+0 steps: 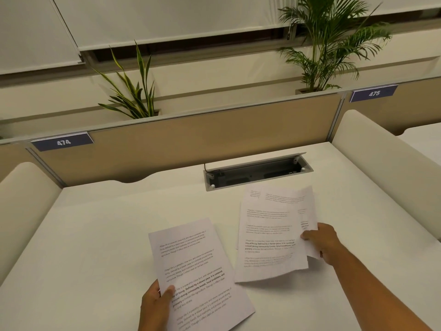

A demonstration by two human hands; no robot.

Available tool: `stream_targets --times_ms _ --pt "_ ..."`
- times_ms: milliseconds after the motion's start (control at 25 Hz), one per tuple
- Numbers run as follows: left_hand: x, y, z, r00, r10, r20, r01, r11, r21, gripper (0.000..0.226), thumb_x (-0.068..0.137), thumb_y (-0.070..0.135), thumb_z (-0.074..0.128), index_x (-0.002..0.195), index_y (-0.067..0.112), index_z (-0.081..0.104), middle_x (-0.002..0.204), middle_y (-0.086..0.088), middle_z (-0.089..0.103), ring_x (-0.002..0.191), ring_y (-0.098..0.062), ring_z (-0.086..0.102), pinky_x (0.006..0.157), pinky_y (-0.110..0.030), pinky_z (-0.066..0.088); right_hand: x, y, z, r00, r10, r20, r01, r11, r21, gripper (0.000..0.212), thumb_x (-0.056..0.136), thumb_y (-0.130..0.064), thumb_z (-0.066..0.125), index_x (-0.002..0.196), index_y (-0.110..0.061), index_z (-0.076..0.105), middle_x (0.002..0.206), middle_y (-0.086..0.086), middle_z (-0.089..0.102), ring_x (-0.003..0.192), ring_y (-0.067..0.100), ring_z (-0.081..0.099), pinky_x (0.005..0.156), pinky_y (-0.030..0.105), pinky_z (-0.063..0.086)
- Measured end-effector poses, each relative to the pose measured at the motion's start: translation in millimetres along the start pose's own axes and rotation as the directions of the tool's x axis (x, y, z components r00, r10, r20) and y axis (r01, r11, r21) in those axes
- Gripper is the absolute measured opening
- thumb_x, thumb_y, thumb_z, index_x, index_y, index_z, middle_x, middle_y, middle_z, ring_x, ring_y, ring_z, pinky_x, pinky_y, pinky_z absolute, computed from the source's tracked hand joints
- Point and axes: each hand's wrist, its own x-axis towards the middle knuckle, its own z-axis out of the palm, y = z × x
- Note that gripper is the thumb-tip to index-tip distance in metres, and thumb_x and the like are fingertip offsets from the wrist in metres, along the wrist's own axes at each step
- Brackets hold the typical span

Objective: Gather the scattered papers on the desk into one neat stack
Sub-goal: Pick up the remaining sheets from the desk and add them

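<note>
A single printed sheet (pixel 198 271) lies tilted near the front middle of the white desk (pixel 95 235). My left hand (pixel 156 306) pinches its left edge, thumb on top. To the right, a loose bundle of several printed sheets (pixel 269 235) is fanned unevenly, its near edge lifted slightly off the desk. My right hand (pixel 321 242) grips this bundle at its right edge, fingers under the top sheets. The two groups of paper lie apart, with a narrow strip of desk between them.
An open cable tray (pixel 257 173) is set into the desk behind the bundle. A tan partition (pixel 191 144) labelled 474 closes the back, with plants behind it. White side dividers (pixel 381 168) flank the desk left and right.
</note>
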Motion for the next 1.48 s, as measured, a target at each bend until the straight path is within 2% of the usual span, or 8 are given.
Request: stream_targets --times_ms 160,320,600,800,920,1040,1280,1480 --pt "4 -2 -6 1.000 -0.019 -0.007 0.018 0.996 -0.088 0.024 0.105 0.001 0.056 0.115 0.017 0.072 0.103 -0.014 0.081 0.091 -0.039 0.077 0.085 -0.047 0.061 -21 -18 -3 0.994 -0.056 0.090 0.047 0.994 0.094 0.031 0.094 0.005 0.062 0.123 -0.004 0.064 0.126 0.018 0.071 0.105 0.041 0.071 0.089 0.049 0.060" --pt "-2 3 -9 0.998 -0.054 0.036 0.059 0.983 -0.177 0.024 0.105 0.000 0.055 0.112 0.013 0.074 0.088 -0.008 0.085 0.086 -0.037 0.079 0.072 -0.039 0.062 -54 -36 1 0.967 -0.135 0.214 0.117 0.989 0.096 0.026 0.100 -0.003 0.057 0.124 -0.011 0.067 0.116 0.015 0.079 0.098 0.041 0.078 0.085 0.055 0.064" --pt "-16 17 6 0.975 -0.054 0.214 0.123 0.937 -0.327 0.025 0.109 0.012 0.051 0.123 0.011 0.071 0.111 -0.018 0.083 0.100 -0.042 0.080 0.091 -0.059 0.064 -114 -21 56 0.908 -0.318 0.274 0.328 0.944 0.007 0.027 0.102 -0.009 0.056 0.124 -0.022 0.066 0.113 0.004 0.080 0.095 0.031 0.080 0.082 0.050 0.066" --pt "-22 28 13 0.961 0.032 0.275 0.080 0.917 -0.390 0.033 0.111 0.033 0.047 0.128 0.015 0.070 0.121 -0.013 0.081 0.109 -0.037 0.079 0.100 -0.058 0.060 -135 -5 85 0.856 -0.434 0.279 0.482 0.866 -0.130 0.023 0.105 -0.018 0.053 0.126 -0.023 0.062 0.116 -0.001 0.075 0.097 0.020 0.076 0.079 0.041 0.065" --pt "-20 26 14 0.954 0.079 0.288 0.041 0.921 -0.387 0.031 0.103 0.024 0.064 0.133 0.016 0.067 0.123 -0.013 0.081 0.110 -0.039 0.078 0.101 -0.063 0.058 -140 3 91 0.886 -0.346 0.309 0.384 0.921 -0.071 0.022 0.109 -0.031 0.048 0.110 -0.024 0.069 0.106 0.001 0.080 0.092 0.021 0.078 0.084 0.043 0.065" --pt "-18 19 13 0.951 0.072 0.301 0.063 0.907 -0.417 0.034 0.100 0.014 0.068 0.134 0.012 0.065 0.124 -0.017 0.079 0.111 -0.045 0.077 0.100 -0.069 0.057 -142 12 88 0.887 -0.163 0.431 0.187 0.982 -0.012 0.033 0.110 -0.037 0.044 0.115 -0.021 0.072 0.109 -0.001 0.082 0.099 0.023 0.079 0.096 0.053 0.061" --pt "-11 11 7 0.942 0.061 0.331 0.098 0.891 -0.443 0.034 0.105 0.016 0.061 0.138 0.013 0.062 0.129 -0.020 0.077 0.116 -0.048 0.074 0.103 -0.072 0.053 -147 11 82 0.763 -0.112 0.637 0.350 0.900 -0.261 0.040 0.107 -0.051 0.042 0.115 -0.024 0.070 0.109 -0.004 0.081 0.100 0.019 0.078 0.085 0.050 0.066" --pt "2 -5 4 0.942 0.022 0.334 0.133 0.892 -0.433 0.037 0.104 0.018 0.061 0.141 0.016 0.061 0.131 -0.017 0.077 0.117 -0.045 0.074 0.104 -0.067 0.054 -131 11 79 0.749 -0.041 0.661 0.232 0.951 -0.205 0.038 0.110 -0.044 0.040 0.124 -0.023 0.068 0.118 -0.005 0.080 0.108 0.019 0.077 0.095 0.048 0.062"
